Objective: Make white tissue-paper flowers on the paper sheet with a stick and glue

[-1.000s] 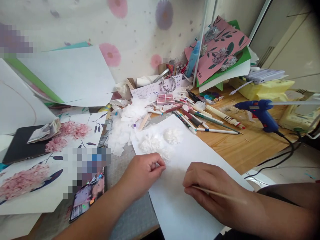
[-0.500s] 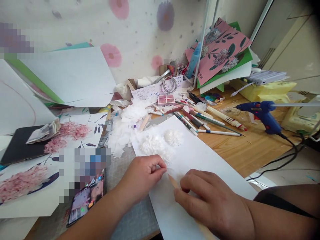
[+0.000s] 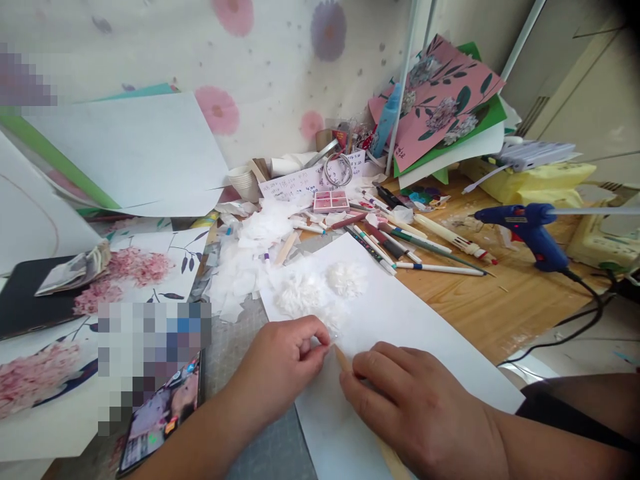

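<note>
My left hand [image 3: 293, 357] is closed in a pinch over the white sheet [image 3: 400, 320]; whatever lies between thumb and forefinger is too small to make out. In my right hand [image 3: 425, 400] is a pale wooden stick [image 3: 343, 359], its narrow end pointing at the left fingertips. The stick's other end [image 3: 393, 460] shows below the palm. Just beyond the left fingers, white ruffled paper blossoms [image 3: 300, 291] sit on the sheet, with a rounder blossom [image 3: 346, 278] to their right. Part of the nearest white petals is hidden behind my left hand.
Loose white tissue pieces [image 3: 235, 280] lie left of the sheet on a grey cutting mat [image 3: 250, 400]. Pens and brushes [image 3: 395, 247] spread behind it. A blue glue gun [image 3: 530, 227] stands at right, its cord trailing down. A phone [image 3: 165, 413] lies at left beside flower pictures [image 3: 165, 287].
Both hands stay close together over the sheet. The right hand and stick have shifted slightly left, and the view has tilted a little.
</note>
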Available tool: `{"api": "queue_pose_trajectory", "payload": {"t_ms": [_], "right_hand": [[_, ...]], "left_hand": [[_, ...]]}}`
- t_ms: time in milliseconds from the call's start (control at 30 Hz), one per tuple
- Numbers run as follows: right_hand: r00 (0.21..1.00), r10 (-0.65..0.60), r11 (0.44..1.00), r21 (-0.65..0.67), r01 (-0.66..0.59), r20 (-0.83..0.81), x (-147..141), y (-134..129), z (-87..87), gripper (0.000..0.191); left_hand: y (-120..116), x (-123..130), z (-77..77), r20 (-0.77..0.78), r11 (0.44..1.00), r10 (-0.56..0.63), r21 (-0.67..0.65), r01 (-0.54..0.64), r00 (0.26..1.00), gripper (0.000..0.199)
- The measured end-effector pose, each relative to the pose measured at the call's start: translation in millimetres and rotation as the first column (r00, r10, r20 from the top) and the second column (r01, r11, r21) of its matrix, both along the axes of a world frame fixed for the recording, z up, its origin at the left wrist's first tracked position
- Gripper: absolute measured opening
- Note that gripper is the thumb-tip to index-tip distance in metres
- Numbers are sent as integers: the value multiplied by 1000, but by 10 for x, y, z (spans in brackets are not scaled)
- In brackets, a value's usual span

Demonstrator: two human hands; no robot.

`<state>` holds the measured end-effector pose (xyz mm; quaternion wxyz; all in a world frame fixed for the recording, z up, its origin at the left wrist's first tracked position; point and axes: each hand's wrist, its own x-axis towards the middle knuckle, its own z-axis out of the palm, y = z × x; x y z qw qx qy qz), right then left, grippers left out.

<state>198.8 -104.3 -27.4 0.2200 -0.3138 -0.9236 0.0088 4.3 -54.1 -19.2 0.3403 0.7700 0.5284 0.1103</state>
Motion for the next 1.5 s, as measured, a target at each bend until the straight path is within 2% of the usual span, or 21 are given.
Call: {"api": "queue_pose_trajectory", "payload": {"t_ms": [200, 567, 767, 933, 1067, 1167, 1300, 1367, 1500], "right_hand": [[999, -13, 1000, 21, 12, 32, -10, -1, -29, 21], [997, -52, 994, 94, 46, 64, -104, -10, -37, 15], [996, -1, 998, 67, 6, -85, 19, -66, 1, 25], [965, -46, 999, 14, 51, -259, 125, -83, -54, 27], [971, -45, 997, -64, 31, -236, 103, -68, -76, 26], [983, -12, 997, -77, -2, -185, 67, -48, -43, 29], [994, -32, 995, -96, 22, -100, 33, -26, 7, 28], [996, -36, 996, -90, 29, -77, 20, -23, 14, 26], [998, -27, 998, -53, 24, -56, -1, -26, 5, 26]], "left_hand": [[-5, -13, -6, -90, 999, -16, 50, 21, 996, 10], [-9, 0, 28, -140, 993, 23, 116, -7, 990, 12], [-5, -14, 22, -161, 996, 42, 87, -28, 986, 12], [12, -16, 8, -198, 996, 42, 85, -25, 979, 12], [23, -4, 17, -211, 996, 42, 80, -25, 977, 12], [27, -9, 30, -204, 995, 46, 91, -28, 978, 12], [18, -23, 47, -163, 991, 59, 131, -38, 985, 11], [3, -31, 43, -122, 983, 13, 184, 10, 992, 10], [-21, -50, -18, -137, 921, -199, 313, 233, 970, 20]]}}
